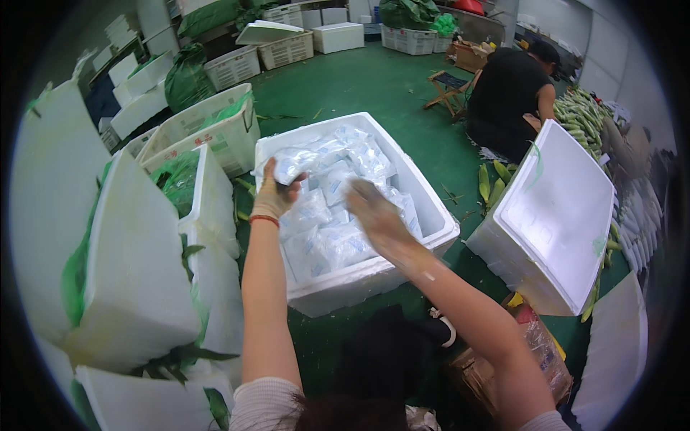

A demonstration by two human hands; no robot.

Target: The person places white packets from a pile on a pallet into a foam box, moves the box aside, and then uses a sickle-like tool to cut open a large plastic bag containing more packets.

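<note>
A white styrofoam box [431, 213] stands open in front of me, with many clear plastic packs bearing blue print inside it. My left hand [277, 191] is at the box's left side, its thumb and fingers around a clear plastic pack [294, 164]. Over the middle of the packs is my right hand [374, 213], blurred by motion; whether it holds anything cannot be told. Beneath both hands, more clear packs [334, 245] lie in a heap and cover most of the box's floor.
Styrofoam boxes [210, 237] and a white plastic crate [215, 134] with green netting crowd the left. At right are a tilted styrofoam box [550, 215], a cardboard box [539, 345] and corn ears [496, 183]. A person in black [506, 102] crouches beyond, near a folding stool [447, 91].
</note>
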